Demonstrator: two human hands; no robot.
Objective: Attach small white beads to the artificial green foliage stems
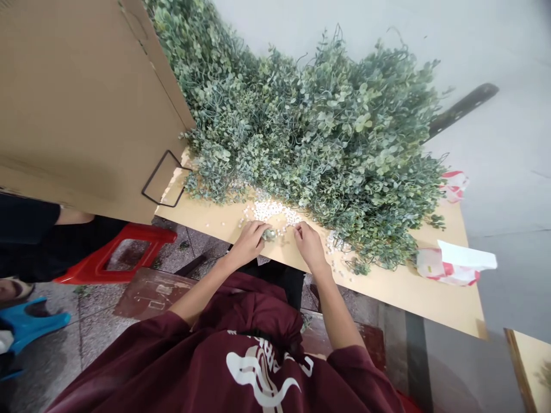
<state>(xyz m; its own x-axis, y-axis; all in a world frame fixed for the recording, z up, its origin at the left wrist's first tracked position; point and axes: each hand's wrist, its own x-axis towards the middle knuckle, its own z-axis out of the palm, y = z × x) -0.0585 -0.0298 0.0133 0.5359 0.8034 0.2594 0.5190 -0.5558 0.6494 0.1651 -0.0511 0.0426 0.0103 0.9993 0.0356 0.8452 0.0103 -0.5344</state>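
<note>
My left hand (248, 244) is closed on a small sprig of grey-green artificial leaves (269, 234) at the front of the table. Just to its right, my right hand (309, 246) hovers close to the tabletop with thumb and finger pinched together. Whatever may be between those fingertips is too small to make out. Small white bead-like pieces (267, 210) lie scattered in front of both hands, with more beside my right hand. Behind them rises a large heap of artificial leafy stems (310, 120), which covers much of the table (396, 295).
A big cardboard box (81, 109) stands at the left, near a black wire frame (166, 179). Red-and-white plastic packets (450, 267) lie at the right. A red stool (116, 255), a blue stool (37, 324) and part of another person (55, 238) are at left.
</note>
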